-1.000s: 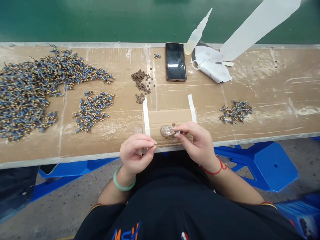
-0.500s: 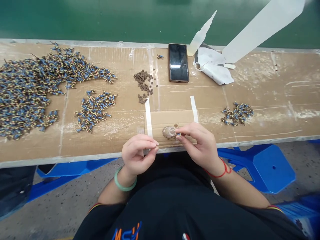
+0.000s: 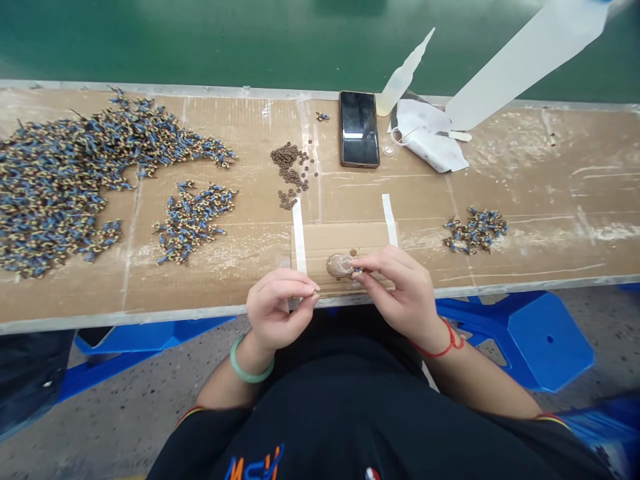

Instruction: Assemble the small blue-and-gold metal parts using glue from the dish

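My right hand [image 3: 397, 287] pinches a tiny blue and tan figurine [image 3: 358, 270] between thumb and forefinger, beside a small clear glass-like container [image 3: 340, 265]. That container sits on a taped-down cardboard piece [image 3: 320, 233]. To its left, the thumb and forefinger of my left hand [image 3: 283, 303] are pressed together at the cardboard's near edge; whatever is between them is too small to name. A small brown disc [image 3: 353, 253] lies by the container.
Figurines lie in a large heap [image 3: 65, 180], a smaller pile [image 3: 193, 220] and a right-hand pile [image 3: 476, 230]. Brown discs [image 3: 287, 157] are scattered mid-table. Behind stand a phone [image 3: 359, 130], a squeeze bottle [image 3: 400, 83] and a white cloth-like mask [image 3: 430, 133]. Blue stools [image 3: 545, 340] flank me.
The whole view has shifted slightly. Both hands keep nearly the same pose and place beside the container.
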{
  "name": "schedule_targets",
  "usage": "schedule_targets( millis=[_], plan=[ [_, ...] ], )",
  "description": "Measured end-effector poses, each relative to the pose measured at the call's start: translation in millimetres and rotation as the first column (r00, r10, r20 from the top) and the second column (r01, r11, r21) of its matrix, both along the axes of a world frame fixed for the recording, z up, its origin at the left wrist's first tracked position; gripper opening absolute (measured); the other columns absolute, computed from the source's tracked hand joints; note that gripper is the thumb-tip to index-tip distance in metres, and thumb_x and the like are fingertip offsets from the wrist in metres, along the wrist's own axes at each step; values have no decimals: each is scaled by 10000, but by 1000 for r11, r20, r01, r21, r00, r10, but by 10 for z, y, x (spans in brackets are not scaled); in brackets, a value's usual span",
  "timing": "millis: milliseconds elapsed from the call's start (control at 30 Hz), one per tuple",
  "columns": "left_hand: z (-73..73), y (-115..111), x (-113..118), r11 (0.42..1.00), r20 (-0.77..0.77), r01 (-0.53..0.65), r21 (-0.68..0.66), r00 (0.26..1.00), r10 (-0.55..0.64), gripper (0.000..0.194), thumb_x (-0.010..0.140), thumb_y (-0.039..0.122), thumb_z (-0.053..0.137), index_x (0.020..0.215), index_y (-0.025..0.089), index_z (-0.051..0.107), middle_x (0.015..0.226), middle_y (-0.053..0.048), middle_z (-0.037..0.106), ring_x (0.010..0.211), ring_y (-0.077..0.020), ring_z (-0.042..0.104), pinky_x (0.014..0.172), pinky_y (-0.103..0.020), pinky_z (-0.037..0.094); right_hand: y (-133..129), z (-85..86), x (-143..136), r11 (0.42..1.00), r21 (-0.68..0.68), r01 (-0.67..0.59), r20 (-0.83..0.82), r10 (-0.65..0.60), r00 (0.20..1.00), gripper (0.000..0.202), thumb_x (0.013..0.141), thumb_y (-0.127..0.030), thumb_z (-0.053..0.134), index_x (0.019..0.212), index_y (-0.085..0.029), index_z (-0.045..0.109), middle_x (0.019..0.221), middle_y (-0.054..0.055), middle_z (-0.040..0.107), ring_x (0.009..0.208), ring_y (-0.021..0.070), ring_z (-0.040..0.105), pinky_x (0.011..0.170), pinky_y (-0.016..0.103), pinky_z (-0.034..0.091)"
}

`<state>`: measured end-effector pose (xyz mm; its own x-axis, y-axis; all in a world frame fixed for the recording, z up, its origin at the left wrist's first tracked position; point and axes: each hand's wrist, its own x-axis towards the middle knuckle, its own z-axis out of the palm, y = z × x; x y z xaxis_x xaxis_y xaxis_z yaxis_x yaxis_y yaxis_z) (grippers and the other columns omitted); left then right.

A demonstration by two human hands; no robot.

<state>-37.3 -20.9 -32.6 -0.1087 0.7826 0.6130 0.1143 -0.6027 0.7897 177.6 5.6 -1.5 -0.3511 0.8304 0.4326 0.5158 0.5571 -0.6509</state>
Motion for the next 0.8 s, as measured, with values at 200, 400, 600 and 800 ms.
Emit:
schedule_targets(
  millis=[200,400,600,800],
  plan=[
    [-11,-9,8,1000,7,-2,-10,1000,2,173,883,69,770,959,211,707,847,-5,790,721,-132,760,618,-210,593,4,1,17,999,12,47,4,-47,999,160,971,-106,692,1019,-247,748,852,18,780,789,188,704,738,335,547],
    [-29,-7,14,1000,25,-8,-10,1000,8,158,883,72,775,953,202,719,839,-6,788,729,-131,759,645,-214,601,19,-22,34,999,-4,40,16,-40,999,127,991,-135,679,1022,-242,741,844,20,770,777,184,699,719,336,548],
    [-99,-18,29,997,164,43,-65,986,-32,104,907,146,799,959,218,746,809,-15,780,717,-152,750,624,-240,594,-15,-75,85,996,-34,77,13,-76,997,111,993,-160,692,1031,-244,753,887,32,788,813,199,712,752,357,557],
    [-84,-59,39,984,375,139,-110,923,-88,96,910,200,831,969,226,761,818,-17,755,640,-118,692,574,-216,555,9,-43,53,997,31,77,-34,-76,996,134,985,-165,696,993,-273,774,870,26,800,799,212,722,734,367,562]
  ],
)
